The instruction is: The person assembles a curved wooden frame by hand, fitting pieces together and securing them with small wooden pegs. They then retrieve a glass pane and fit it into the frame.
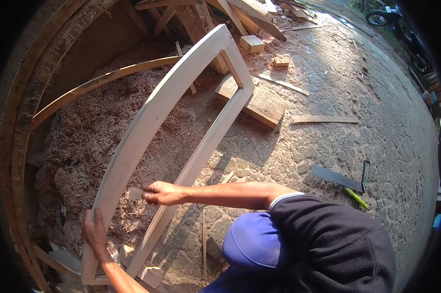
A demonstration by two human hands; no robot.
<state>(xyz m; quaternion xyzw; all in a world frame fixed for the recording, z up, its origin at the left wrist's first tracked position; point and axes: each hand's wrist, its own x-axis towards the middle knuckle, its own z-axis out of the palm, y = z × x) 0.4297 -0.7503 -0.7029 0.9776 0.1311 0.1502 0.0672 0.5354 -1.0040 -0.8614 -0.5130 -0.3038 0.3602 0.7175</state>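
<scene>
A pale wooden window frame [132,141] with one curved side stretches slantwise in front of me, its far end raised on a wooden block [266,107]. My left hand [96,234] grips the outer edge of the curved side near its lower end. Over the opening, between the two long rails, my right hand [164,193] is closed around a small, flat, pale piece [136,193]. Motion blurs this piece, so I cannot tell its kind. My right forearm crosses above the straight rail.
Wood shavings [88,141] are heaped to the left, beneath a curved wooden strip [108,75]. A handsaw [335,178] with a green-yellow handle lies on the rough ground at right. Offcuts [325,119] are scattered farther off, and a motorcycle [406,31] stands at far right.
</scene>
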